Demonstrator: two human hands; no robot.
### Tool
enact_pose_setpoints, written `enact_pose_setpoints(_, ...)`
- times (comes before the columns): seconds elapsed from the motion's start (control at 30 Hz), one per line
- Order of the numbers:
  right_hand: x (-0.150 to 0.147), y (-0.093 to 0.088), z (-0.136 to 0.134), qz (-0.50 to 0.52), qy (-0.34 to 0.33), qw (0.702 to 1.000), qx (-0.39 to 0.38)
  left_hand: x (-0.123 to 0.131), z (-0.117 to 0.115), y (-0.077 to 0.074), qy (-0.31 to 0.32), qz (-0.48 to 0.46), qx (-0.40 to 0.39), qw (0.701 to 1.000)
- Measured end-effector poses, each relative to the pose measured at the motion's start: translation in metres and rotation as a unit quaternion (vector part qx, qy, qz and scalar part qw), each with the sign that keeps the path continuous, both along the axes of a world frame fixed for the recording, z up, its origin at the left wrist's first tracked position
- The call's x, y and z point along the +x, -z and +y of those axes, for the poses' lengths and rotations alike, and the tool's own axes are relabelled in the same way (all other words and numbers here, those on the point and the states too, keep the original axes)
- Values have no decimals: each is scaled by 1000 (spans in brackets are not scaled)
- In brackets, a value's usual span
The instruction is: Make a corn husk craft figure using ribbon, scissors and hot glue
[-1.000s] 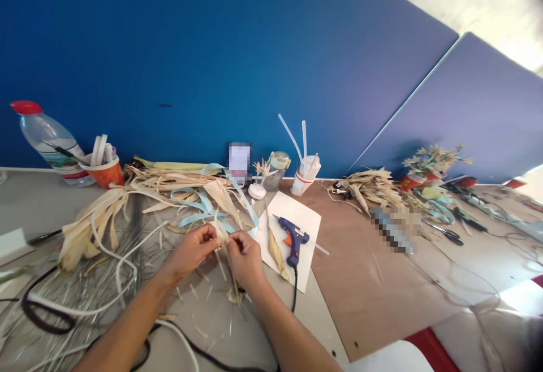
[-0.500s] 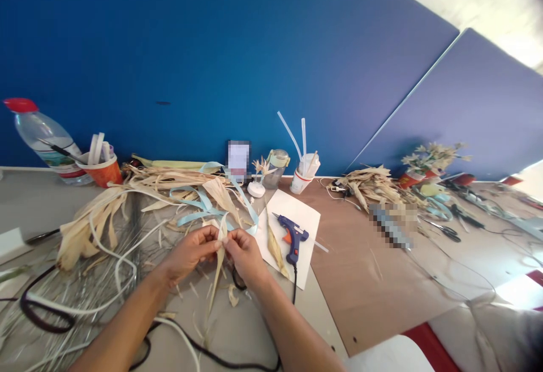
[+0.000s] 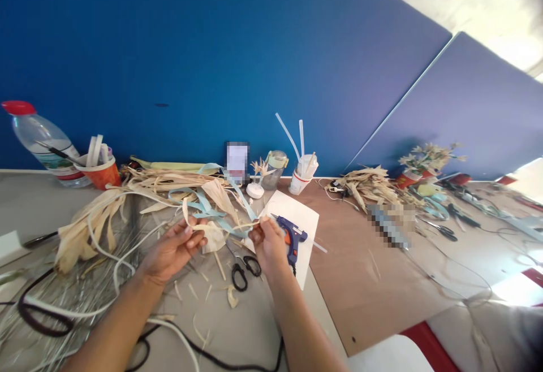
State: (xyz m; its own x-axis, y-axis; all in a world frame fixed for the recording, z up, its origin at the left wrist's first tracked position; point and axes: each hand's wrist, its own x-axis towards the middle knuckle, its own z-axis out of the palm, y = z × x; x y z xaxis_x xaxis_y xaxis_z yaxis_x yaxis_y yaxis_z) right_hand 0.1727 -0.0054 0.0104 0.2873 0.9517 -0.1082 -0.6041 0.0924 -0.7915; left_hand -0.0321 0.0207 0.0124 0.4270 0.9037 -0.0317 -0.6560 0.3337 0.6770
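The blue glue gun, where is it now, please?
In the head view, the glue gun lies right of centre on white paper, beside the right hand.

Craft workspace, apparently shared
A glue gun (image 3: 293, 229), scissors (image 3: 239, 257) and dried husks (image 3: 218, 194) crowd the surface (image 3: 233, 329) below blue partitions (image 3: 190, 66).

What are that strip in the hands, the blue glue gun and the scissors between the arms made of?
The strip looks like dried plant husk: pale, thin, dull and curled. The glue gun seems to be hard plastic, judging by its smooth moulded shape. The scissors have smooth black handles, probably plastic; their greyish blades are likely metal.
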Motion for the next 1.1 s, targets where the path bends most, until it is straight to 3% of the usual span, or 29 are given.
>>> enact_pose_setpoints(0.13,25,-8,3,74,75,994,23,-8,4,-1,-40,-52,-3,998)
enact_pose_setpoints(0.37,72,-22,-1,135,171,970,106,-11,9,3,-46,-75,-9,996)
enact_pose_setpoints(0.57,90,-28,-7,115,216,962,123,-13,10,5,-43,-83,-11,996)
enact_pose_setpoints(0.67,71,-30,-8,72,192,969,139,-8,8,3,-64,-33,-10,997)
enact_pose_setpoints(0.8,27,-28,-7,-14,60,990,125,-2,5,2,-58,22,-1,998)
enact_pose_setpoints(0.93,-1,-18,-5,-89,-5,989,115,2,2,3,-7,92,24,995)
enact_pose_setpoints(1.1,-10,0,-1,-247,-50,964,85,7,-3,2,64,161,55,983)
